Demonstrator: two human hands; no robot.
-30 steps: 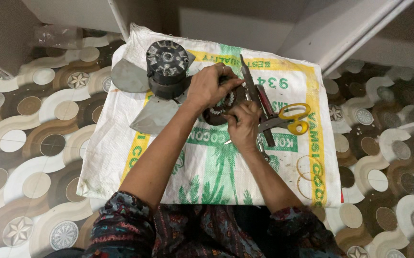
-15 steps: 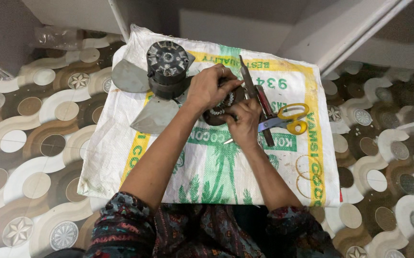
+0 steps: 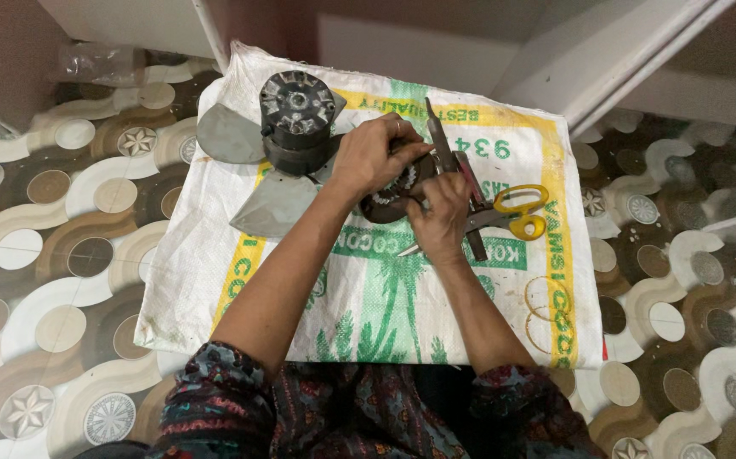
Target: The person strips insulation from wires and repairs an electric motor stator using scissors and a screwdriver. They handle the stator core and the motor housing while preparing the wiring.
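While both forearms reach out from the patterned sleeves at the bottom of the view, the right hand (image 3: 443, 219) sits nearest, fingers curled around a slim metal tool (image 3: 410, 248) whose tip pokes out below the palm. Just beyond it, the left hand (image 3: 375, 157) is clamped over the top of a dark round motor part (image 3: 393, 197), which lies on the woven sack (image 3: 470, 340) directly under and between the two hands, touching both. Risk, as a judgement: the tool could skid off the round part toward the left fingers, since they press very close to where it works; the part could also roll or twist on the slack sack if the left hold loosens. Just right of the hands lie a file-like bar (image 3: 438, 140), a dark rod (image 3: 473, 212) and yellow-handled scissors (image 3: 512, 214), near enough that a jerk of the right wrist might knock them. Farther left and up stands the fan motor with grey blades (image 3: 291, 127), apart from the left hand.
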